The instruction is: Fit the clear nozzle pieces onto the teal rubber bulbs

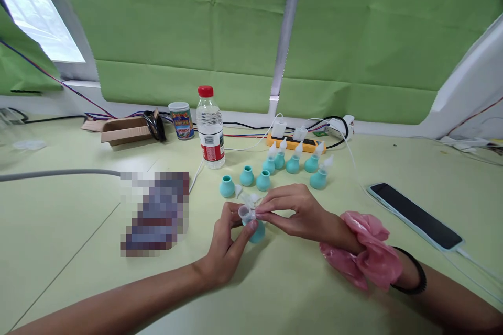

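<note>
Hands meet near the middle of a pale green desk (353, 303). The left hand (228, 243) is curled around a teal rubber bulb (258, 232) that rests on the desk, fingers closed on its sides. The right hand (294, 209) comes in from the right, thumb and fingertips pinched shut on a small clear plastic cap (245, 213) at the top of that bulb. A pink scrunchie (363, 256) and a black band (416, 272) sit on the right wrist.

Just beyond the hands stand three teal bulbs with open tops (245, 180), nothing fitted to them. Farther back and to the right stand five teal bulbs with clear tips fitted (294, 162), grouped close together. A loose clear tip (245, 196) lies on the desk just far of the hands.

To the far left of the bulbs stands a clear water bottle (210, 128) with a red cap on, upright; how full it is cannot be told. Left of it stands a small printed can (181, 120), then an open cardboard box (121, 131) with a black cable draped over its right end. A yellow power strip (294, 142) with white chargers plugged in lies at the far edge. A phone (416, 214) lies face up to the right, on a white cable. A blurred patch lies on the desk at near left.
</note>
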Demonstrator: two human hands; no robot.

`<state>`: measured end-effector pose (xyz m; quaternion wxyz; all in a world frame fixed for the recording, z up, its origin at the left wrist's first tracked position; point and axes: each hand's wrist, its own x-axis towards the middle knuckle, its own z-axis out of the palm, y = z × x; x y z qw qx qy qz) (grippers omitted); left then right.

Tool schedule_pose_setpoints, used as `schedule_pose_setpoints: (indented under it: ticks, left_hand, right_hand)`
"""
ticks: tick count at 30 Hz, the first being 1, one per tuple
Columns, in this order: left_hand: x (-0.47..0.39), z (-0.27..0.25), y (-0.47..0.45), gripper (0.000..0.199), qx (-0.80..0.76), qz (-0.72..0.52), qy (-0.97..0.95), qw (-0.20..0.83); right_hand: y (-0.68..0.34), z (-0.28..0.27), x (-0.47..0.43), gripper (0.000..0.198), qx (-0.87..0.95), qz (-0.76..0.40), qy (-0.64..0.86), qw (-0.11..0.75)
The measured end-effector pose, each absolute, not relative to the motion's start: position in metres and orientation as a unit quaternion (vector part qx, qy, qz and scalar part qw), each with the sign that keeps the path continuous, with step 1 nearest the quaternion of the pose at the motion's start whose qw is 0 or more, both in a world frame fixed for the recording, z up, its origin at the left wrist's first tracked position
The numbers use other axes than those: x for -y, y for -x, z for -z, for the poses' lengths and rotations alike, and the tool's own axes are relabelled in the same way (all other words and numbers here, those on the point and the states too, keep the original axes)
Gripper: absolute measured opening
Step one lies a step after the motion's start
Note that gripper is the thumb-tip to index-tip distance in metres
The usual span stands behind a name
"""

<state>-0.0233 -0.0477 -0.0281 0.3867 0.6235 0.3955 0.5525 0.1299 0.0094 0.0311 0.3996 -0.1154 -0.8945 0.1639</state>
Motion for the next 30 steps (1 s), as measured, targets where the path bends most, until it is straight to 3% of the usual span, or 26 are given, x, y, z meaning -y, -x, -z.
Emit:
schedule_pose_setpoints:
  ticks: [7,19,23,30]
  left_hand:
    - [0.049,0.026,0.023,0.008,-0.39,-0.546,-0.632,0.387]
    - [0.048,0.02,0.02,0.019,-0.418,-0.556,-0.525,0.49]
    - [0.045,0.018,0.023,0.019,-0.445,-0.55,-0.504,0.495]
    - [0.04,0.014,0.024,0.022,-0.495,-0.519,-0.551,0.428]
  right_hand:
    - [-0.128,-0.026,-0.007,0.007,0.901,-0.103,0.097,0.41]
    - [-0.13,-0.018,-0.008,0.006,0.902,0.035,0.127,0.411]
    - [-0.135,-0.026,-0.016,0.006,0.881,0.0,0.18,0.438]
    - [-0.143,-0.011,-0.047,0.013,0.929,-0.106,0.277,0.221]
